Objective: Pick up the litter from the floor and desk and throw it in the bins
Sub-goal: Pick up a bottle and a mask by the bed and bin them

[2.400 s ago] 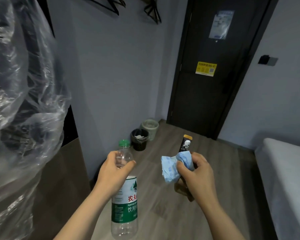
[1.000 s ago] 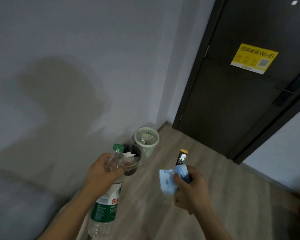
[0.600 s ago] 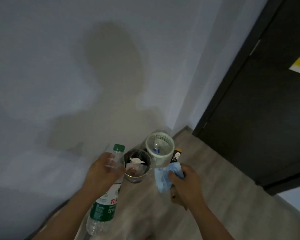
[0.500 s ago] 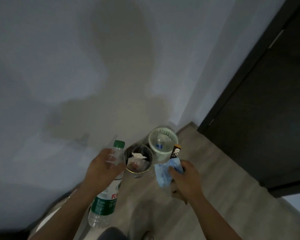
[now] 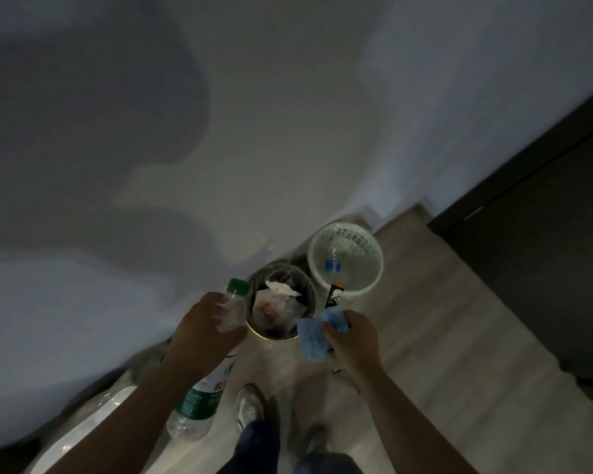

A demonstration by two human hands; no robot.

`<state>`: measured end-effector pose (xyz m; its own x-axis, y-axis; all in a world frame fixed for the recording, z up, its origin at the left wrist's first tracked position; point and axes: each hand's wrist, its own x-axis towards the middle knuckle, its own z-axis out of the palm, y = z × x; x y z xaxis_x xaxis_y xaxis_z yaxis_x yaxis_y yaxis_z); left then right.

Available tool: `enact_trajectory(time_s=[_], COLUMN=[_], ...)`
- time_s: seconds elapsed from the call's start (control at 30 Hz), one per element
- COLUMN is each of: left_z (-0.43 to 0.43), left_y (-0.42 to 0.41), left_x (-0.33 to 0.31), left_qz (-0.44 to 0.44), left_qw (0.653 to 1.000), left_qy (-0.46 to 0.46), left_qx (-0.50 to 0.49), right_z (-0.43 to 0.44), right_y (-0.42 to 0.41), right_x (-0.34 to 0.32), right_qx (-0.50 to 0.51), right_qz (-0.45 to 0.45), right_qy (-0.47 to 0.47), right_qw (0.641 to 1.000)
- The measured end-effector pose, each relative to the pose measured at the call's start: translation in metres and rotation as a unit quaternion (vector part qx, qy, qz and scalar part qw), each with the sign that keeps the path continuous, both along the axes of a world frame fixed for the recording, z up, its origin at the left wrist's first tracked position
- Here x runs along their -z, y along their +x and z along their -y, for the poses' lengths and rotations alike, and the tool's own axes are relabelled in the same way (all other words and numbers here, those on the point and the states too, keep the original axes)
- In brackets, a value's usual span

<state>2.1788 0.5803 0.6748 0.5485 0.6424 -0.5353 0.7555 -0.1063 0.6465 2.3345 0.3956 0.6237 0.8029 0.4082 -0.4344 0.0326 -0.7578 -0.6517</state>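
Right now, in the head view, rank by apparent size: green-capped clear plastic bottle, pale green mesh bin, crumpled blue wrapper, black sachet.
1. green-capped clear plastic bottle, though nearer the camera
2. pale green mesh bin
3. crumpled blue wrapper
4. black sachet, partly hidden

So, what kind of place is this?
Probably a corner of a small room, perhaps a bedroom: a plain wall, a wood-look floor, a dark door, and a dark bin and a pale bin standing by the wall.

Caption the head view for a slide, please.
Left hand grips bottle, right hand wrappers, near dark bin and pale bin.
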Motion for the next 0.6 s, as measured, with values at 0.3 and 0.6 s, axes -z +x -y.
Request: enact_trajectory(time_s=[0.3,0.6], left_z=[-0.032,-0.029], left_y=[0.04,0.047], left_x=[0.119,0.192], left_qz=[-0.066,-0.079], left_qw=[0.997,0.995], left_qy=[0.033,0.054], left_qx=[0.02,0.019], right_z=[-0.05,-0.089], right_y=[0.045,0.065], right_x=[0.157,0.255], right_qx=[-0.041,-0.068], right_qz=[-0.048,-0.068], right_qy=[-0.047,-0.073], right_qw=[0.997,0.993])
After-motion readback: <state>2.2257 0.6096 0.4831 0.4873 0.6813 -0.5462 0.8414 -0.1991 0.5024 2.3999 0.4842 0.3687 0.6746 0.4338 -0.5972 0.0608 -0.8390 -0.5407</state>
